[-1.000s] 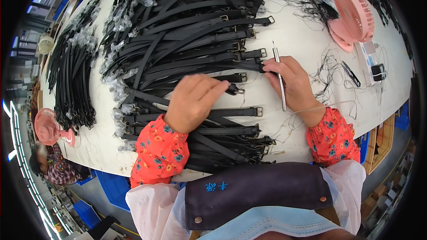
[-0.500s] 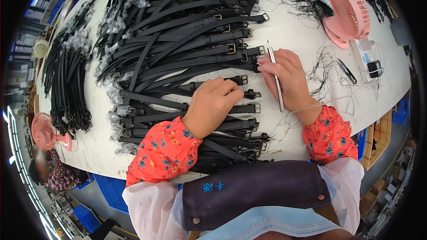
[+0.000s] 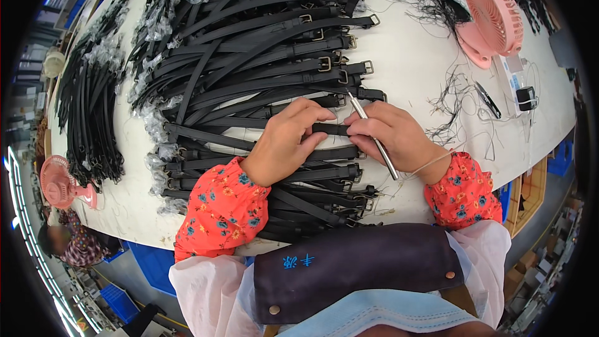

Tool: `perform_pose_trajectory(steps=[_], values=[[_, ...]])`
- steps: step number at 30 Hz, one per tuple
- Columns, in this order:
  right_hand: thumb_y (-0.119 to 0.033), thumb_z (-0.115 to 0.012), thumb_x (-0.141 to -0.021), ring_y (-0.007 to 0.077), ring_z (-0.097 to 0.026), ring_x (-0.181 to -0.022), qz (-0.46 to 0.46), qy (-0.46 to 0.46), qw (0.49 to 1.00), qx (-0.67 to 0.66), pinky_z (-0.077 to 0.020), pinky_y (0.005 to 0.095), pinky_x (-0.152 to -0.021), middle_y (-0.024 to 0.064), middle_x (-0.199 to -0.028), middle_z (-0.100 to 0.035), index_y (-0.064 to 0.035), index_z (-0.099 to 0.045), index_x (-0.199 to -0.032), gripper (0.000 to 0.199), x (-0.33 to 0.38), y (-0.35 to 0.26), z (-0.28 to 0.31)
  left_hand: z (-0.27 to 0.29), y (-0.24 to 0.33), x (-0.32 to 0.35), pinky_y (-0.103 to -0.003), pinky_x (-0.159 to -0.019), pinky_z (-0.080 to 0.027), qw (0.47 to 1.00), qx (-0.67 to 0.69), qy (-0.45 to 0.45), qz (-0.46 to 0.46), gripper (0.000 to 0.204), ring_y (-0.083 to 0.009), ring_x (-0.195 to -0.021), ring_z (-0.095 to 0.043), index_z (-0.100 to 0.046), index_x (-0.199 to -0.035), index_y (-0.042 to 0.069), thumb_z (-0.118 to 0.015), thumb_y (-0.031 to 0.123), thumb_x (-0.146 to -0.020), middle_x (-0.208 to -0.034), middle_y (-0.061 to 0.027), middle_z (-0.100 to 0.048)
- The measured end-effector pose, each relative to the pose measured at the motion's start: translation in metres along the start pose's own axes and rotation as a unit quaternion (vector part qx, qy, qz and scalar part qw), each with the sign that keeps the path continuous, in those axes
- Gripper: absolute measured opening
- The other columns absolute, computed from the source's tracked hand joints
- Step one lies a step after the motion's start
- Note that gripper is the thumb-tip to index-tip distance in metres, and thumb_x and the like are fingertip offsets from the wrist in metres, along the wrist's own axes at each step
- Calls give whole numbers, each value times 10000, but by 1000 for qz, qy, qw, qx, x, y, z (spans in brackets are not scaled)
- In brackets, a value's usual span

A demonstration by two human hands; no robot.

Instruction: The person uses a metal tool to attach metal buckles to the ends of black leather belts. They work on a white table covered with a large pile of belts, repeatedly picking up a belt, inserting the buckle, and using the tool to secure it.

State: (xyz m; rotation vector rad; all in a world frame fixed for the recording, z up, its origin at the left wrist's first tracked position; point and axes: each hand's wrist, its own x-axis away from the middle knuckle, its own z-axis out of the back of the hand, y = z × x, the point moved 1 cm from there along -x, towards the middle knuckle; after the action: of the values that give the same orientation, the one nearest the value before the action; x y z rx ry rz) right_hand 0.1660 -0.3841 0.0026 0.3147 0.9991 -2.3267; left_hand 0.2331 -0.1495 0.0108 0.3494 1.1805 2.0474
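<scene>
Many black belts with metal buckles lie in rows across the table in front of me. One black belt [image 3: 331, 128] runs between my two hands. My left hand [image 3: 286, 141] is closed around it, thumb below and forefinger above. My right hand [image 3: 394, 135] grips a slim silver pen-shaped tool [image 3: 379, 145] with a pointed tip, slanting up and left. The fingertips of that hand also touch the belt's right end, hiding its buckle. A thin pale cord [image 3: 430, 162] runs beside the right wrist, near the tool's lower end.
A pink fan [image 3: 493, 19] stands at the far right, near black-handled snips [image 3: 487, 100] and a black plug adapter [image 3: 526, 97]. Loose black threads [image 3: 450, 103] lie nearby. Another belt bundle [image 3: 93, 112] and a second pink fan [image 3: 57, 181] are at the left. A person [image 3: 78, 240] sits beyond.
My right hand has come down and left to the belt, tilting the tool over. My left hand has shifted slightly and its fingers have spread around the belt.
</scene>
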Motion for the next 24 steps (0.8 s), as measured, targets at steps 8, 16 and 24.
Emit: perform_pose_trajectory(steps=[8, 16, 24], values=[[-185, -619, -1034, 210, -678, -997, -181, 90, 934, -295, -540, 327, -899, 126, -1147, -668, -48, -566, -1238, 252, 2, -10, 4, -10, -1, -2, -341, -745, -551, 993, -73, 1, -95, 193, -242, -907, -664, -749, -997, 60, -779, -9, -819, -995, -75, -688], [-265, -513, -1100, 125, -647, -719, -301, 13, 815, -495, -531, 269, -691, 66, -794, -675, 22, -614, -1170, 312, 4, -8, 5, -4, 0, -3, -330, -737, -558, 1000, 19, -11, -13, 84, -238, -835, -693, -708, -950, -8, -731, -19, -870, -969, -108, -719], [-288, -524, -1096, 91, -614, -638, -335, -9, 829, -447, -503, 229, -589, 42, -746, -655, 16, -671, -1060, 339, -1, -13, 2, -5, 1, -4, -314, -701, -536, 1000, 7, -23, 9, 64, -212, -791, -667, -670, -965, -21, -698, -5, -910, -957, -104, -701]])
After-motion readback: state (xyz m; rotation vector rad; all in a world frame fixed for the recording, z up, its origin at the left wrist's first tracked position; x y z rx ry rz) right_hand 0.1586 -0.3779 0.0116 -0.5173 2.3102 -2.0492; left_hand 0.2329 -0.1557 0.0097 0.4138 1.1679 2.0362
